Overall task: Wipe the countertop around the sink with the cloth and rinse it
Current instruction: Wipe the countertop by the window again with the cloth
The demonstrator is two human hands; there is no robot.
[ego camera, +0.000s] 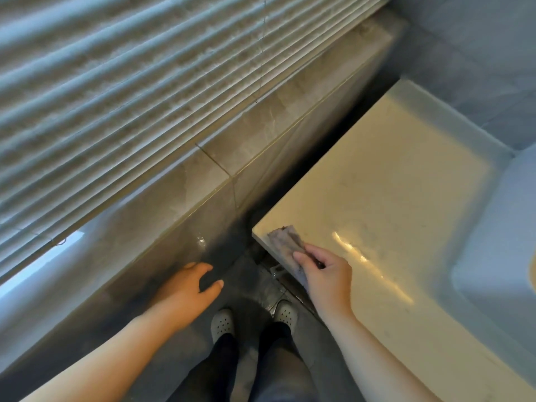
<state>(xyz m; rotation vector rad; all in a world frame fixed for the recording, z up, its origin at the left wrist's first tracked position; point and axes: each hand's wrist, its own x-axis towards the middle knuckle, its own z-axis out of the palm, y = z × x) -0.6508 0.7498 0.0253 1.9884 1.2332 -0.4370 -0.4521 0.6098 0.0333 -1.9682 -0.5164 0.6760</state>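
Observation:
A cream countertop (385,198) runs from the lower middle toward the upper right. A grey-brown cloth (285,240) lies on its near left corner and hangs over the front edge. My right hand (326,274) grips the cloth at that corner, fingers curled over it. The white sink basin (499,250) opens at the right edge of the frame, only partly visible. My left hand (190,285) hovers free in front of the tiled ledge, fingers loosely bent and holding nothing.
A grey tiled ledge (232,146) runs along the left under window blinds (130,82). A dark gap separates the ledge from the countertop. My feet in white perforated clogs (222,324) stand on the dark floor below. Grey wall tiles rise behind the sink.

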